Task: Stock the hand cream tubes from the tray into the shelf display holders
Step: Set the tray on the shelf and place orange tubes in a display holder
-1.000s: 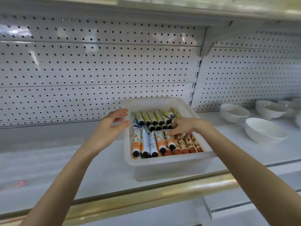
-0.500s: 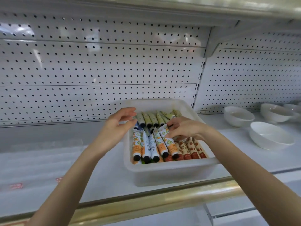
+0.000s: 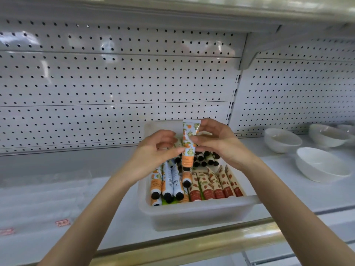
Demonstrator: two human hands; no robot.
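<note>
- Holding one tube (image 3: 189,140) upright above the tray (image 3: 201,205), crimped end up, cap end down, clear of the others.
- Gripping its upper half with the right hand (image 3: 218,144): fingers curled round the top, thumb across the front.
- Pinching its middle from the other side with the left hand (image 3: 153,151): thumb tip against the left edge, fingers curled.
- In the tray, more tubes (image 3: 211,186) lying flat and packed side by side: red-patterned at the right, blue and orange at the left, a further row at the back with black caps facing forward.
- On the white shelf (image 3: 57,200), just behind the gold rail (image 3: 192,244): the tray, near the front edge.
- Off to the right on the same shelf, well apart from the tray: white bowls (image 3: 322,167).
- Behind everything: white pegboard (image 3: 115,83).
- Near the left front of the shelf: small red labels (image 3: 62,222), print too blurred to read.
</note>
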